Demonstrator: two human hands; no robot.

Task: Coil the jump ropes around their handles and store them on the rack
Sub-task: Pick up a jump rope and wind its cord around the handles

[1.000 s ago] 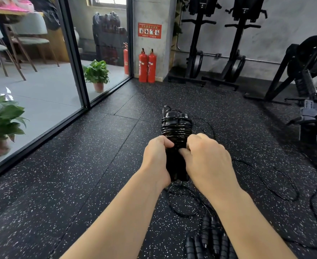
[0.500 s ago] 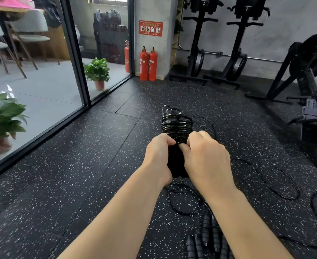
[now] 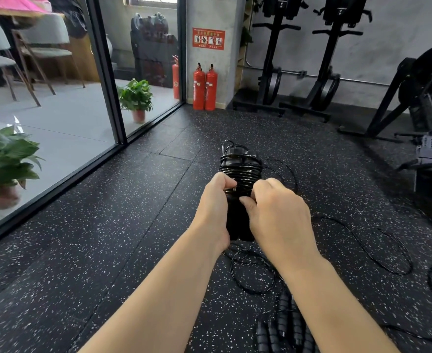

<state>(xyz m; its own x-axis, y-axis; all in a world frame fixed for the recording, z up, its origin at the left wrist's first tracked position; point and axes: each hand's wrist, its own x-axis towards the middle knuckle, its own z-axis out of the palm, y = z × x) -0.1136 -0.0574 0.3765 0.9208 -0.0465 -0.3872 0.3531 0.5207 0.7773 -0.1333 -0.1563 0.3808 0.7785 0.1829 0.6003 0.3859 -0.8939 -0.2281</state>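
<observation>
1. Jump rope (image 3: 239, 169), its black cord wound in tight turns round the upper part of the paired handles (image 3: 238, 222), stands upright between my two hands above the speckled gym floor (image 3: 108, 250).

2. My left hand (image 3: 216, 207) grips the handles from the left, fingers curled round them just under the coil, much as it did a second ago.

3. My right hand (image 3: 276, 215) has crept slightly up and in over the last second; its thumb and fingertips now pinch at the lowest turns of cord, right against my left knuckles. I judge this to be the tuck of the loose end, not another wrap.

4. The coil looks no thicker than before, which suggests the winding of this rope is all but finished and the trip to the rack comes next. No rack for ropes can be made out from here.

5. On the floor below and to the right, loose cord (image 3: 362, 248) trails in loops, and more handles (image 3: 286, 329) lie bunched near my right forearm, so more ropes appear to await coiling.
</observation>
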